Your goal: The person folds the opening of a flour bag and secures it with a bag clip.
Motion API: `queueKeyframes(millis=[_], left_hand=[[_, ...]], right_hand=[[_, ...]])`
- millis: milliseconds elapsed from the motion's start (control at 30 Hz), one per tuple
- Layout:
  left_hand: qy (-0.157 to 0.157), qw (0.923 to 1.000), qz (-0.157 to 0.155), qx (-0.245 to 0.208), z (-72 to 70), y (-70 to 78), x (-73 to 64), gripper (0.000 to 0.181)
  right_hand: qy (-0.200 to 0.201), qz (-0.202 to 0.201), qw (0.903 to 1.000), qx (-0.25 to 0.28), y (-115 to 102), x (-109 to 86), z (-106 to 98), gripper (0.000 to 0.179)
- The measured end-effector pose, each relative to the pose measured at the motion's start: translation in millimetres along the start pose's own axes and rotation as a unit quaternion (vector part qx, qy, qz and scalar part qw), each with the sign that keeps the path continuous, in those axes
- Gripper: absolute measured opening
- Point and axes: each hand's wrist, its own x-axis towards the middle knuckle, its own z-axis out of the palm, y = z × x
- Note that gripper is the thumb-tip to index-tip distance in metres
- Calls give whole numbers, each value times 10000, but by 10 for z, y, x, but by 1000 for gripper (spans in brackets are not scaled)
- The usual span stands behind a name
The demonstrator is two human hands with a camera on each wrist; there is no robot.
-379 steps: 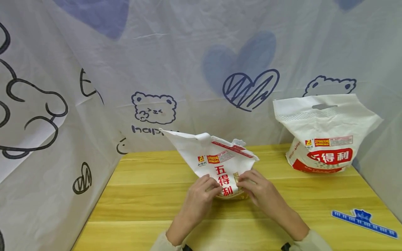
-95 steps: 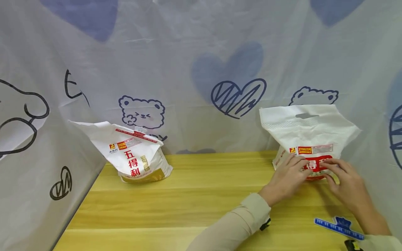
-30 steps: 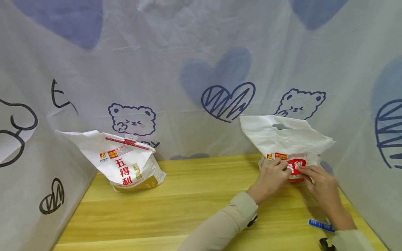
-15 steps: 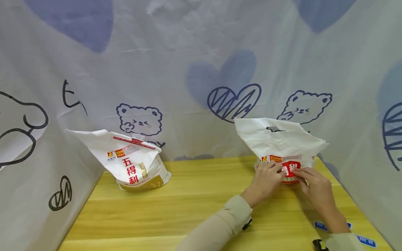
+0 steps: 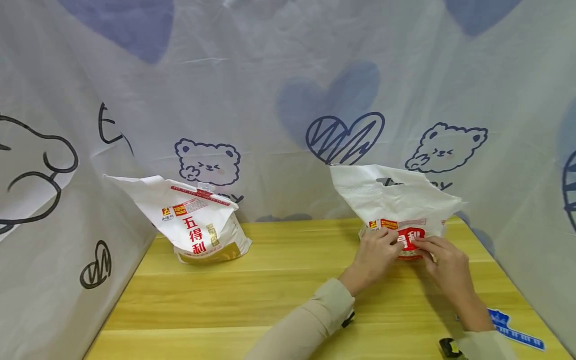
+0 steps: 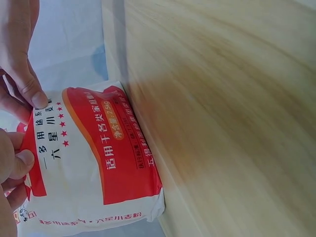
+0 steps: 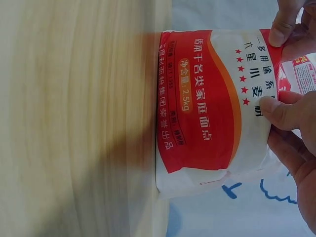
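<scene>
A white flour bag (image 5: 396,200) with red print stands at the back right of the table, its top with a handle slot leaning over. My left hand (image 5: 380,255) and right hand (image 5: 450,265) pinch its front below the labels, thumbs toward me. In the left wrist view, my left thumb (image 6: 22,163) and right thumb (image 6: 34,91) grip a fold above the printed stars. The right wrist view shows the bag's red lower front (image 7: 197,103) resting on the table. Some of the front is hidden behind my fingers.
A second flour bag (image 5: 211,235), folded over with a red ruler-shaped clip (image 5: 202,194), sits at the back left. A blue ruler-shaped clip (image 5: 519,335) lies at the front right, partly behind my right forearm. A printed curtain (image 5: 279,200) borders the table (image 5: 252,300).
Earlier my hands held the clipped bag mid-table; it now sits at the left. On the right bag, both hands keep their pinch while it shifts left and its top sinks and tilts.
</scene>
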Motion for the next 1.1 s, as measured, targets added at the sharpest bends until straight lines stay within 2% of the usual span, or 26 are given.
queueKeyframes(millis=[400,633,900,1100], left_hand=[[175,9998,-53,-19,-118,-136,-193,15],[152,9998,-155,-24,-206,-218,-329,17],[88,9996,-239,-74,-311,-317,-452,15],[113,9993,-332,-148,-368,-370,-536,15]], right_hand=[[34,-213,9994,257,-197,28,91,42],[-3,-188,9995,240,-350,52,158,41],[-12,82,9988,482,-521,91,249,35],[-57,-45,9985,549,-586,94,306,37]])
